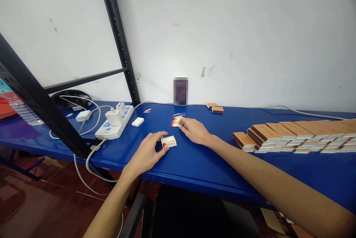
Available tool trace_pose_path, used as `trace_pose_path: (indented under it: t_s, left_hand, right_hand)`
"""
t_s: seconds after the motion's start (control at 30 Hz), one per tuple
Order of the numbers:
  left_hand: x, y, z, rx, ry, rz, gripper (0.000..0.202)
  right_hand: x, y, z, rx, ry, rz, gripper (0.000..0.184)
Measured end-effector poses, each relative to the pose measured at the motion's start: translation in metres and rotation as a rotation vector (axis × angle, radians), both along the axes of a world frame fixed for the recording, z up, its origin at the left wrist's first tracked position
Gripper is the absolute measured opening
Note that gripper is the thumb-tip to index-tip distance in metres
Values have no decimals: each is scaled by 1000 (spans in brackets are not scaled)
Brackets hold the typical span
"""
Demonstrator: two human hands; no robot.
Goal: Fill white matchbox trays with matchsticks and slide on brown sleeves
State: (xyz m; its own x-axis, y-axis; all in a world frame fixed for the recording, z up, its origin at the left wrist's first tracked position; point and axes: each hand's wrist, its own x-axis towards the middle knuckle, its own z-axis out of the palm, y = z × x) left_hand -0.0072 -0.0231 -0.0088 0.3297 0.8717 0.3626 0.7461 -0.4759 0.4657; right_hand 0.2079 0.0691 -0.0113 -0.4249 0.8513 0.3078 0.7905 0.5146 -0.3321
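A small white matchbox tray [172, 140] with some red-headed matches [168, 143] inside lies on the blue table. My left hand [148, 152] is closed around its left side, thumb at the near edge and fingers at the far edge. Just beyond the tray is a small pile of matches [175, 120], red heads pointing left. My right hand [193, 130] reaches in from the right, its thumb and fingertips pinched at the plain ends of these matches. How many are between the fingertips is hidden.
Stacked matchboxes [294, 134] fill the table's right side. Two matchboxes [217, 109] lie near the wall. To the left are a white tray-sized piece [138, 121], a few loose matches [147, 111], a power strip [114, 123] with cables, and a black shelf post [119, 33].
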Motion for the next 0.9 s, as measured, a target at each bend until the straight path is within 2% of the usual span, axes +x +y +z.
trace_pose_path:
  t_s: [0.2,0.47,0.63,0.9]
  left_hand:
    - [-1,-1,1,-20,-1,-8,42]
    - [-1,-1,1,-32,8,-4,43]
    - [-1,-1,0,-27,6,-9,43]
    - [-2,0,-2,-3,-2,-16,43]
  right_hand:
    - [-2,0,2,-67,-102,-50,17]
    - [-1,-7,9,-49,-253,-6,32]
    - [3,-9,9,-8,-276,84,24]
    - [8,-4,3,54,-266,136,22]
